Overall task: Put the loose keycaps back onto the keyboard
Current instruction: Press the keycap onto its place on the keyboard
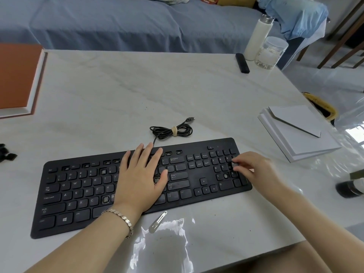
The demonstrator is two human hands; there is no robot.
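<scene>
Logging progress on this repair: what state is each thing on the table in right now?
keyboard: several keys missing, sockets bare.
left hand: flat, resting on the keyboard's middle.
right hand: fingers pinching a keycap over the number pad.
keycap: held, not clearly seated yet.
cable: coiled, tied, unplugged.
bottle: upright, capped.
jar: upright, lid on.
loose keycaps: lying unfitted, far left.

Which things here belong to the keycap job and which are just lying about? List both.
For the job: keyboard; keycap pinched by the right hand; left hand flat on the keys; dark pieces at far left, likely loose keycaps.
Lying about: hair clip; white bottle; clear jar; stack of white boards; orange book.
</scene>
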